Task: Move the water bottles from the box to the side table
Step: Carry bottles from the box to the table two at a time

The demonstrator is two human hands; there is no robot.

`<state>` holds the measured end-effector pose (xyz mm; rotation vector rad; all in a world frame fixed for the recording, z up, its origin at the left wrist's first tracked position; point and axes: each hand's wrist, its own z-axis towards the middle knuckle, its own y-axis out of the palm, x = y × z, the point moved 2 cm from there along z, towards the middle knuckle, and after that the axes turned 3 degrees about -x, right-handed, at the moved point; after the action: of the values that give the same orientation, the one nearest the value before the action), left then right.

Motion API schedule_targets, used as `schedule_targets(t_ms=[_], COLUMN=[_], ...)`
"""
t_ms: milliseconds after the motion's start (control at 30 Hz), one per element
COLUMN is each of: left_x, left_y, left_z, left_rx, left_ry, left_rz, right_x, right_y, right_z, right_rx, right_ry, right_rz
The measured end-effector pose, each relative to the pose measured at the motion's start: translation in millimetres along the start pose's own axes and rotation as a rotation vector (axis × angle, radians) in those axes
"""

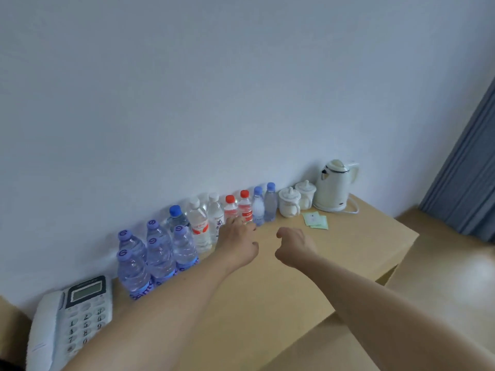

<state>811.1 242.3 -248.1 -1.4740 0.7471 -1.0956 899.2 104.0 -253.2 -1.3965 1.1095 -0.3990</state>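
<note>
Several water bottles stand in a row along the wall on the light wooden side table (267, 285). At the left is a cluster with purple caps (158, 253), then white-capped bottles (199, 226), two red-capped bottles (245, 206) and two small blue-capped bottles (258, 204). My left hand (237, 241) reaches toward the red-capped bottles, its fingertips at or touching their bases. To its right my right hand (294, 247) hovers over the table with loosely curled fingers and holds nothing. No box is in view.
A white desk phone (69, 322) lies at the table's left end. Two lidded white cups (290, 202), a white electric kettle (334, 186) and green sachets (316, 220) sit at the far right. A grey curtain (466, 167) hangs beyond the table.
</note>
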Motion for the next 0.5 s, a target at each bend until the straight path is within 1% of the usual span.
schedule_targets(t_ms=[100, 200, 333, 500], left_x=[68.7, 152.5, 285.9, 460.3], left_y=[8.4, 24.2, 56.9, 97.6], left_z=[18.4, 34.0, 45.4, 42.0], left_rx=[-0.043, -0.066, -0.122, -0.186], left_ry=[0.100, 0.193, 0.319, 0.486], left_rz=[0.031, 0.043, 0.037, -0.007], right_x=[63.3, 141.5, 262.4, 410.3], right_y=[-28.8, -59.4, -100.0, -145.9], right_z=[-18.5, -41.8, -85.0, -156.8], right_rx=[0.057, 0.118, 0.165, 0.249], right_ry=[0.074, 0.142, 0.268, 0.468], right_rz=[0.023, 0.025, 0.015, 0.072])
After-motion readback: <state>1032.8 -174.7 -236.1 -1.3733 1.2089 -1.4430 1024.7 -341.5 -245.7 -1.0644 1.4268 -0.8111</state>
